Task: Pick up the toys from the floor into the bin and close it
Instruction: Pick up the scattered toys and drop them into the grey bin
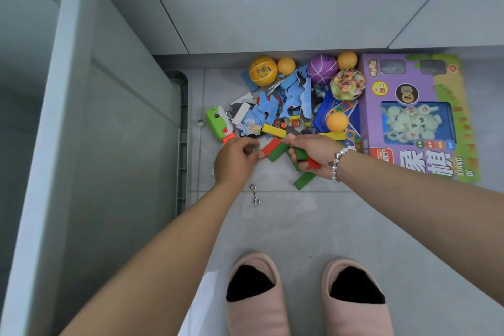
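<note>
We are bent over the floor (313, 226) with both hands down at the near edge of the toy pile (294, 106), which lies at twelve o'clock from our slippers (305, 294). Our left hand (236, 161) has its fingers curled round the end of a red block (270, 146); our right hand (313, 155) is clenched on a bunch of green and red blocks (302, 154), with one more green block (304, 180) lying loose on the floor just at its six o'clock. The bin (114, 131) stands open at nine o'clock of the pile, its grey wall rising just beside our left arm. To do this step well, we judge it best to gather the flat blocks into a stack, so that each grip carries several at once without any slipping out, then swing them over the bin rim and let go low inside. The balls (263, 71) at twelve o'clock of the pile may roll, so we would lift them one by one. The big purple box (409, 117) at three o'clock likely needs both hands. The small metal hook (255, 194) near our left wrist is easy to miss.
</note>
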A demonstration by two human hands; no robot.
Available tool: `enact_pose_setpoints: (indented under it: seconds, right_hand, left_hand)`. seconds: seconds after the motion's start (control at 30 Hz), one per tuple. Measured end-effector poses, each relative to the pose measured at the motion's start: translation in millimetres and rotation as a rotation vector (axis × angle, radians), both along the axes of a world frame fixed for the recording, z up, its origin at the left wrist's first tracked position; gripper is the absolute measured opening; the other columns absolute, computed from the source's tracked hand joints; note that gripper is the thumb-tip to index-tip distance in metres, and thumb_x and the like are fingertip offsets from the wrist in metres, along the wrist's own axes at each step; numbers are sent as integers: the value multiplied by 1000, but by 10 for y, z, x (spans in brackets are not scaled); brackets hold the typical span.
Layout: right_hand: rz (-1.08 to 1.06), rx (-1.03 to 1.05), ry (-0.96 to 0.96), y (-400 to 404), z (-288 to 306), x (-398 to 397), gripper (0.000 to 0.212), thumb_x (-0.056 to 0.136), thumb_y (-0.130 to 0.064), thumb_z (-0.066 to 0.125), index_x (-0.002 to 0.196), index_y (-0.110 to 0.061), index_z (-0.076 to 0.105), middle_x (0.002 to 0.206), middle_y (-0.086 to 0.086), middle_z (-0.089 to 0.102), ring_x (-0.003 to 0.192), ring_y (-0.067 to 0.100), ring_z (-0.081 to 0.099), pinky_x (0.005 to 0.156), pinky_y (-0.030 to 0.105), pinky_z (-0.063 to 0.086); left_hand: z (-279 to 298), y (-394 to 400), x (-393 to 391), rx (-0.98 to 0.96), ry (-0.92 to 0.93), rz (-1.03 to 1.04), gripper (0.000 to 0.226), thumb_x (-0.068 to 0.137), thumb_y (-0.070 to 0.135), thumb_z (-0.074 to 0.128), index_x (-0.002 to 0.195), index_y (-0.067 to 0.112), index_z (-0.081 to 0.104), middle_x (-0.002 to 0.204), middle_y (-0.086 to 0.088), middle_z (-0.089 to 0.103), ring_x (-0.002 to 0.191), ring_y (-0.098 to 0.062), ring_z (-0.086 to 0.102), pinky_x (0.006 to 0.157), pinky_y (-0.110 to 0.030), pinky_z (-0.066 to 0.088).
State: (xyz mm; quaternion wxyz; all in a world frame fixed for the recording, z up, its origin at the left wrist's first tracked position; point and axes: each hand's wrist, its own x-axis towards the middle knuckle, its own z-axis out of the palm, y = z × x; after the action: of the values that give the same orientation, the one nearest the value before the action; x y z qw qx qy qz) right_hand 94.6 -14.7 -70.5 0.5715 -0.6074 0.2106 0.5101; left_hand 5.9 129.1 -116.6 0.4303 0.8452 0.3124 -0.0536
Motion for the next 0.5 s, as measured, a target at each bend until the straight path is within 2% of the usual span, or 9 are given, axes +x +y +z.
enact_pose_setpoints:
  seconds: [0.1, 0.13, 0.2, 0.27, 0.3, 0.4, 0.5]
  right_hand:
    - [18, -18, -41, 12, 4, -16, 31, 95, -20, 50, 120, -1, 53, 68, 4, 49, 57, 9, 46, 38, 15, 36]
    - [18, -16, -51, 13, 8, -19, 30, 95, -19, 49, 120, -1, 54, 69, 4, 49, 58, 10, 48, 39, 15, 41]
    - [6, -7, -61, 3, 12, -23, 29, 96, -16, 48, 119, -2, 54, 70, 5, 49, 60, 12, 52, 39, 16, 46]
    - [1, -12, -69, -7, 6, -22, 29, 95, -15, 50, 120, -1, 53, 71, 6, 49, 59, 12, 54, 37, 15, 43]
    - [3, -16, -77, -9, 3, -21, 30, 94, -15, 51, 120, -1, 52, 71, 7, 49, 57, 12, 54, 35, 15, 40]
    - [20, -18, -101, 0, -24, -5, 31, 92, -17, 54, 120, -2, 53, 69, 7, 50, 53, 12, 52, 33, 16, 35]
    - [36, -10, -113, 38, -42, -13, 27, 92, -18, 56, 116, -5, 53, 70, 7, 51, 54, 13, 52, 33, 16, 36]
  left_hand:
    - [26, -17, -8, -166, -50, 156, 13, 77, 11, 74, 85, 15, 65, 80, -3, 61, 59, -21, 56, 44, -21, 44]
    - [44, -35, -4, -205, -87, 199, 13, 77, 9, 73, 84, 14, 63, 78, -2, 61, 58, -18, 56, 43, -16, 43]
    - [68, -68, 22, -250, -155, 269, 16, 78, 10, 73, 80, 17, 59, 79, 0, 62, 63, -12, 61, 53, -16, 47]
    - [91, -73, 56, -299, -197, 329, 23, 80, 10, 71, 78, 23, 53, 82, -3, 63, 75, -16, 65, 61, -24, 51]
    - [111, -67, 75, -345, -221, 373, 24, 82, 8, 69, 79, 23, 51, 82, -3, 63, 76, -16, 66, 58, -24, 51]
    - [138, 22, 136, -470, -265, 533, 22, 88, 2, 61, 83, 18, 46, 84, -4, 61, 64, -5, 65, 50, -15, 46]
    - [145, 141, 189, -519, -231, 602, 18, 86, 16, 66, 84, 19, 48, 90, -10, 59, 62, -12, 56, 53, -23, 44]
